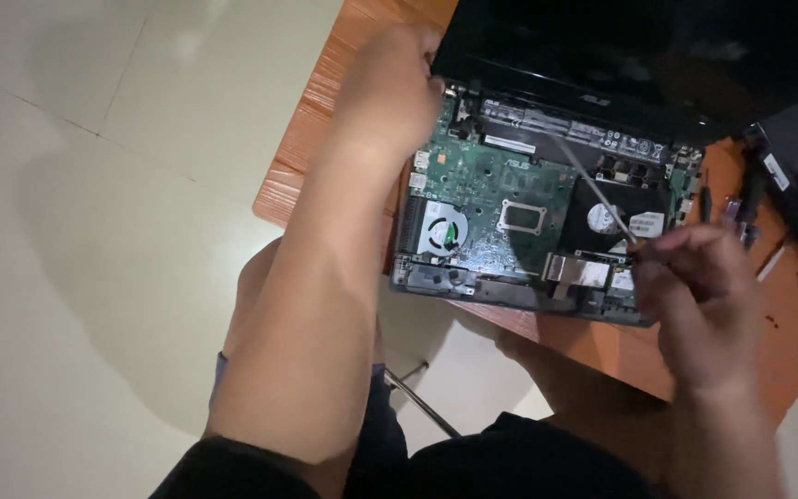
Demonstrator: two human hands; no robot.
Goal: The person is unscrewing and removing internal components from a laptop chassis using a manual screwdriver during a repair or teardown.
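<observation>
two hands work on an opened laptop (547,222) on the wooden table (307,139): left hand (397,88) grips its far-left corner, probably steadying it; right hand (695,286), near right, is closed around a screwdriver (593,189) angled at the green board (501,185)

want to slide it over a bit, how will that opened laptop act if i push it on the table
The laptop probably slides as one stiff slab, since its base lies flat on the wooden table. It looks fragile: the bare green circuit board and fan are exposed. It may tip, as its near edge seems to overhang the table.
</observation>
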